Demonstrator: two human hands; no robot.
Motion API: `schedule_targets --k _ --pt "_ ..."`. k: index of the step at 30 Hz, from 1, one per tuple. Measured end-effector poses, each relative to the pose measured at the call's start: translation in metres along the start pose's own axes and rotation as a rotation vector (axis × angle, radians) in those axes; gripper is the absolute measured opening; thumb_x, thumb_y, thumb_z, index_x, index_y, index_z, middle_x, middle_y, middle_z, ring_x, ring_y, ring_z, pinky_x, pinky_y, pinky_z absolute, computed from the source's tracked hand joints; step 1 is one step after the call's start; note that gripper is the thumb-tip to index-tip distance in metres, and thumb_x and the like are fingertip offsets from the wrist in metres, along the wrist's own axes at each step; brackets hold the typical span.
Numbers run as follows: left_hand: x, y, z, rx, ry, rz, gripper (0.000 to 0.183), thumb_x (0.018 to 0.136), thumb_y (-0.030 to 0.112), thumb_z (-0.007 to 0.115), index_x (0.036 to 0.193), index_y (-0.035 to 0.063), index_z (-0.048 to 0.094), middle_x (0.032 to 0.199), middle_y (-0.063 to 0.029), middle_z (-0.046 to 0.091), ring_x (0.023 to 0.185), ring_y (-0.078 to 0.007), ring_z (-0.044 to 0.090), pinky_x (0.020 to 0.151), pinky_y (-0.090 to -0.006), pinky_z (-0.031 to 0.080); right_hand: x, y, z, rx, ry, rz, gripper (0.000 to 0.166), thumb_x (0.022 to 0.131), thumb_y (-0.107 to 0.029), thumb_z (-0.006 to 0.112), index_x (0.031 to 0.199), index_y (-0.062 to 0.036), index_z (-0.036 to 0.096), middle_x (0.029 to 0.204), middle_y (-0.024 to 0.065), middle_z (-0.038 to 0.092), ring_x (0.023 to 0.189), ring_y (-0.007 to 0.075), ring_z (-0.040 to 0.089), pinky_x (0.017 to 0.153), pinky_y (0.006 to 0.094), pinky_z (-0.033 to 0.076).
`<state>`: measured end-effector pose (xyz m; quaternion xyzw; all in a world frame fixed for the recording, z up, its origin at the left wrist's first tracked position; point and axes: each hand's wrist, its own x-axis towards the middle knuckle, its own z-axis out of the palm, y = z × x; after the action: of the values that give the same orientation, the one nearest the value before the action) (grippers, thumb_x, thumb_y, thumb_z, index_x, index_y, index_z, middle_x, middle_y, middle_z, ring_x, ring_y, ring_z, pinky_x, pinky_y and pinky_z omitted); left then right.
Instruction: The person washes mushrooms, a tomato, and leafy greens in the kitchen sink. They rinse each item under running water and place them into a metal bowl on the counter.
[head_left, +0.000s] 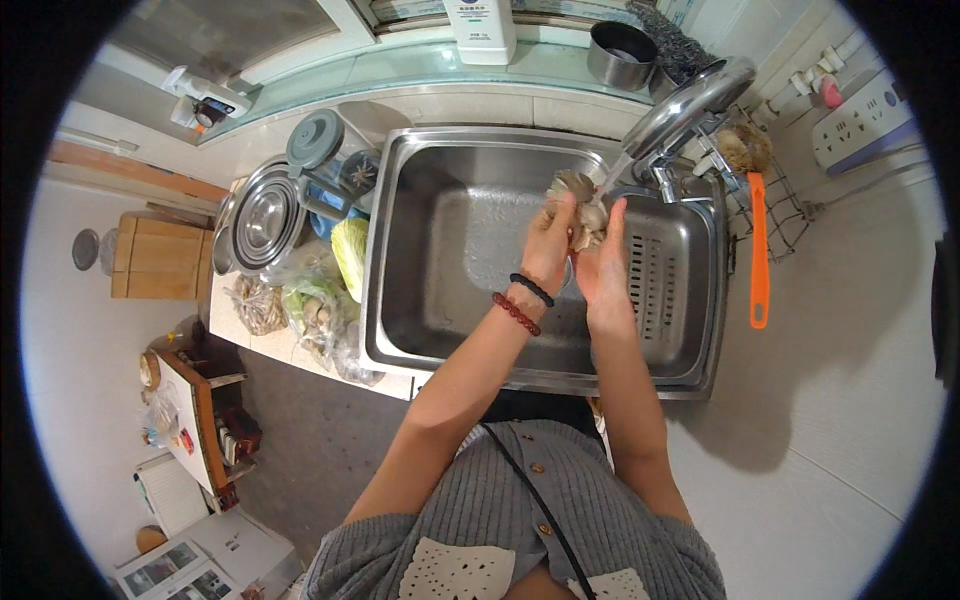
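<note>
Between my hands is a cluster of grey-brown oyster mushrooms (589, 219), raised above the stainless steel sink (450, 300). My left hand (549, 238) grips the cluster from its left side, thumb on top. My right hand (602, 262) cups it from the right, its fingers mostly hidden below. A stream of water (616, 171) falls from the chrome faucet (675, 116) onto the mushrooms. Wet patches and droplets show on the basin floor. Two bead bracelets, one black and one dark red, circle my left wrist.
A slotted drain tray (651, 292) sits in the sink's right part. On the left counter are nested steel bowls (266, 217), a blender jug (319, 150), napa cabbage (349, 255) and plastic bags of vegetables (319, 307). An orange-handled brush (759, 247) hangs from a wire rack at right.
</note>
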<state>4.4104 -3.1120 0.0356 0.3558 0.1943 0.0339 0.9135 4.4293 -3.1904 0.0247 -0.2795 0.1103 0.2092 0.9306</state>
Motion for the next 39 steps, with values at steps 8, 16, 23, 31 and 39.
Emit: schedule_targets --k 8,16,23,31,39 --pt "0.016 -0.002 -0.019 -0.106 -0.032 0.054 0.020 0.084 0.010 0.056 0.103 0.0063 0.053 0.094 -0.0045 0.058 0.086 -0.0151 0.055 0.076 -0.0287 0.045 0.003 0.005 0.009 -0.250 -0.078 -0.076 0.053 0.089 -0.042 0.039 0.129 -0.0070 0.034 0.123 0.0046 0.043 0.114 0.0162 0.038 0.096 0.0334 0.026" --pt "0.017 -0.006 -0.021 -0.296 -0.058 -0.042 0.018 0.085 0.012 0.053 0.102 0.0063 0.054 0.098 -0.0053 0.057 0.090 -0.0165 0.054 0.079 -0.0297 0.045 0.006 0.012 -0.007 -0.460 0.019 -0.297 0.030 0.078 -0.006 0.063 0.106 0.0021 0.056 0.107 0.0066 0.054 0.091 0.0101 0.051 0.080 0.0225 0.041" --pt "0.017 -0.003 -0.013 -0.371 -0.068 -0.018 0.020 0.086 0.013 0.052 0.105 0.0056 0.052 0.102 -0.0061 0.056 0.094 -0.0172 0.053 0.081 -0.0293 0.045 -0.004 0.004 0.002 -0.131 0.025 -0.234 0.031 0.082 -0.006 0.056 0.112 0.0028 0.050 0.101 0.0068 0.056 0.089 0.0124 0.054 0.078 0.0227 0.043" --pt "0.014 -0.009 -0.013 -0.303 -0.110 0.009 0.022 0.086 0.012 0.052 0.107 0.0061 0.051 0.100 -0.0043 0.057 0.092 -0.0162 0.055 0.079 -0.0292 0.045 0.008 0.010 -0.008 -0.324 0.129 -0.310 0.031 0.080 -0.005 0.059 0.109 0.0022 0.053 0.098 0.0069 0.055 0.088 0.0116 0.053 0.077 0.0233 0.042" --pt "0.007 -0.007 -0.004 -0.071 -0.099 0.146 0.025 0.083 0.004 0.052 0.108 0.0050 0.050 0.100 -0.0049 0.057 0.093 -0.0149 0.054 0.081 -0.0278 0.044 0.000 0.007 -0.005 -0.003 0.089 -0.264 0.031 0.086 -0.015 0.052 0.113 -0.0016 0.049 0.106 0.0057 0.053 0.093 0.0141 0.052 0.078 0.0270 0.044"
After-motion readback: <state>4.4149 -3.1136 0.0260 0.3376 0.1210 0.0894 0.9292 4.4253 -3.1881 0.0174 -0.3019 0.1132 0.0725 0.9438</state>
